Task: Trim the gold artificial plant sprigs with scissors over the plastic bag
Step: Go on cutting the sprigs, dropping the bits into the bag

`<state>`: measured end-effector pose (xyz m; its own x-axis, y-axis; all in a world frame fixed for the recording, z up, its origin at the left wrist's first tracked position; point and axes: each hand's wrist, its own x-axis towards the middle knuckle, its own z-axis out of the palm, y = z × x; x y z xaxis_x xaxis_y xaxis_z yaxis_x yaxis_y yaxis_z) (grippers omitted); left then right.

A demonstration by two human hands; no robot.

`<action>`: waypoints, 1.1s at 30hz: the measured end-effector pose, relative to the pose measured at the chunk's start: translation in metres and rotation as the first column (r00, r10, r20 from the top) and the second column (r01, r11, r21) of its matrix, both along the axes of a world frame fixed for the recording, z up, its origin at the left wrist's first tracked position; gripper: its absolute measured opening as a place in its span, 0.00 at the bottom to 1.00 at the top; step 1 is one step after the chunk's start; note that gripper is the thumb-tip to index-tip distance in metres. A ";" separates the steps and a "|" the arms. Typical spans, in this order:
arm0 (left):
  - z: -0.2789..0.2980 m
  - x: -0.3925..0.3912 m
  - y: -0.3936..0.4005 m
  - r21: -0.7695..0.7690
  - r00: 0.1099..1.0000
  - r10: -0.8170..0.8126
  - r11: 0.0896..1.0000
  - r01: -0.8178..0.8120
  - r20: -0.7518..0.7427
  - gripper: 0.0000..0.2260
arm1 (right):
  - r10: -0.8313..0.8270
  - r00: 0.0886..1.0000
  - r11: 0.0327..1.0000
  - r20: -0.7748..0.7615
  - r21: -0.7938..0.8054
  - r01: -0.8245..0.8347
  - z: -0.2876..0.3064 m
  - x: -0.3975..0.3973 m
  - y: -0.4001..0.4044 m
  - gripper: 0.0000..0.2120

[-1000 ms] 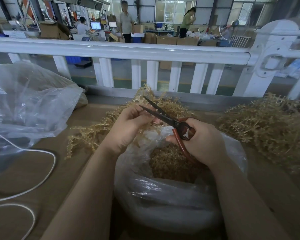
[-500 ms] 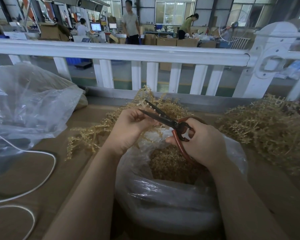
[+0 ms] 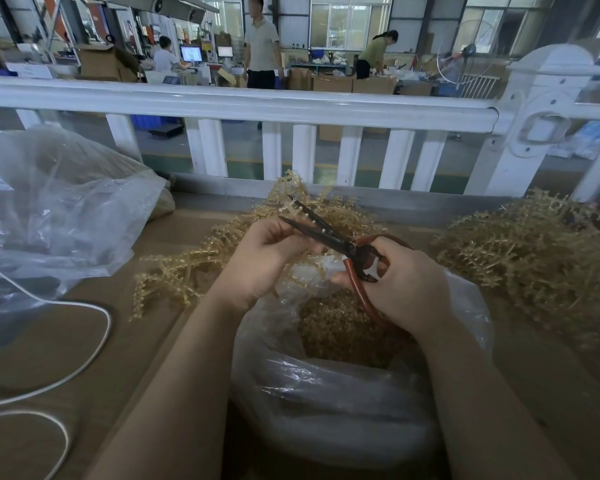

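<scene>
Left hand pinches a gold sprig, fingers curled, over the open bag. Right hand grips the red-handled scissors; blades parted, pointing far-left, the sprig stem between them. Cut gold bits lie inside the bag. Sprig piles lie right and left of the hands. White cable lies near left.

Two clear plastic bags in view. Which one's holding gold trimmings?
The plastic bag directly under the hands, mouth open with gold trimmings inside. The big bag at far left lies crumpled, no gold showing.
</scene>
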<state>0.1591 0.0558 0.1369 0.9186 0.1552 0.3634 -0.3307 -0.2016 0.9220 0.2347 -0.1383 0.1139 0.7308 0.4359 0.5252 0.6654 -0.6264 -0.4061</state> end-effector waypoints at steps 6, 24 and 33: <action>-0.003 0.002 0.000 -0.073 0.999 0.031 0.997 -0.028 0.041 0.05 | 0.003 1.000 1.000 0.012 0.017 -0.004 0.000 -0.001 0.001 0.32; -0.003 0.002 -0.002 -0.052 0.998 0.013 0.999 -0.010 0.056 0.06 | 0.029 0.999 1.000 0.032 0.004 -0.029 0.001 0.000 0.001 0.34; -0.004 0.002 0.000 -0.126 0.997 -0.057 0.990 0.062 0.045 0.04 | 0.016 1.000 1.000 0.005 0.012 -0.016 0.000 0.002 0.001 0.32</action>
